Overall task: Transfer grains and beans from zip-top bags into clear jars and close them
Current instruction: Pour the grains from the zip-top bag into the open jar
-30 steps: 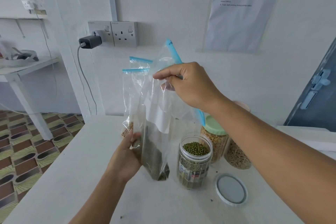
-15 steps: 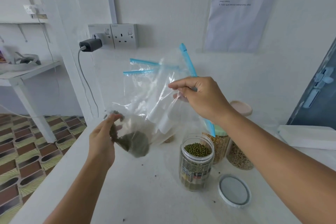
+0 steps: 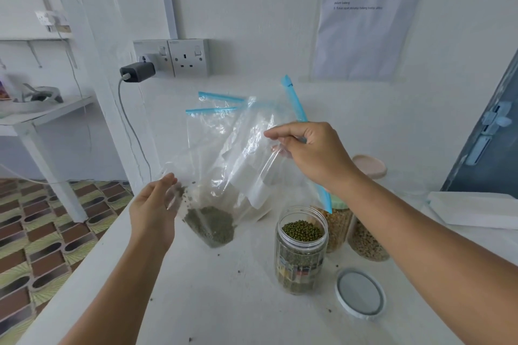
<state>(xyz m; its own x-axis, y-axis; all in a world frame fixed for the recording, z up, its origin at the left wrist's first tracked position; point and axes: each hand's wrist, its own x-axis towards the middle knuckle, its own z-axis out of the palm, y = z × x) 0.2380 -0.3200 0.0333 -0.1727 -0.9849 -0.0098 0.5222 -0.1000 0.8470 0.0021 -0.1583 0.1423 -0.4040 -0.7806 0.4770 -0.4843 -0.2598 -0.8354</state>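
Hiding part of the bag's blue zip strip, the right hand (image 3: 314,154) is seen pinching the clear zip-top bag (image 3: 232,165) near its top, fingers and thumb pressed together on the plastic. The left hand (image 3: 154,213) is held under the bag's low corner, fingers loosely spread, touching the plastic; a firm grip cannot be made out. A small heap of green beans (image 3: 211,225) is gathered in that low corner, just right of the left hand. Below the right hand, an open clear jar (image 3: 301,251) is filled with green beans to its top. Its label is too blurry to be read. A white lid (image 3: 360,293) is lying just beside the jar. Two more jars are half hidden behind the right wrist. The writing on the wall paper (image 3: 370,14) is too small to be read.
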